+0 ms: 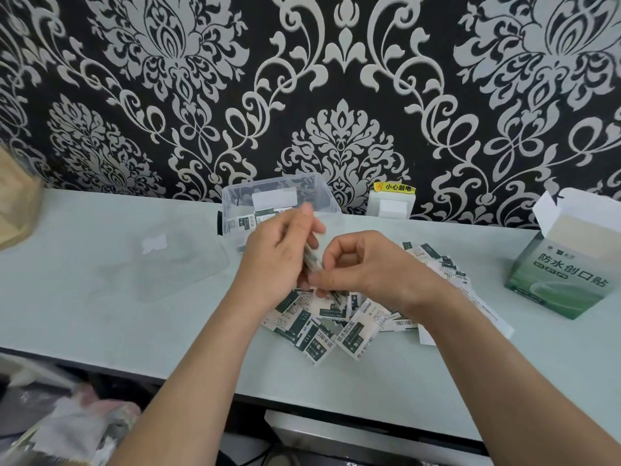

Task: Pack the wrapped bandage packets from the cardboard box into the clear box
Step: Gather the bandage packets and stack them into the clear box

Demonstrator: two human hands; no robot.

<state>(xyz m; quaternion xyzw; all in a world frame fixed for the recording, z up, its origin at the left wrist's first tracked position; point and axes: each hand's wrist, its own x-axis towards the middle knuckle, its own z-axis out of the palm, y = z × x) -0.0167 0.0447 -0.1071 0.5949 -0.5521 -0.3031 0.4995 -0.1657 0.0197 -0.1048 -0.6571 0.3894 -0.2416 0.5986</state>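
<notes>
Stack sits gripped in left hand; right hand pinches its lower end: square it flush, then lower into clear box.

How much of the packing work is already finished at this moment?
Done: a few packets lie in the clear box. In hand: the left hand holds a small stack, the right hand pinches it. Left: a loose pile on the table.

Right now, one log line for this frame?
left hand: holds packet stack | right hand: pinches it | loose packets: heaped on table | clear box: open, partly filled | cardboard box: open
</notes>
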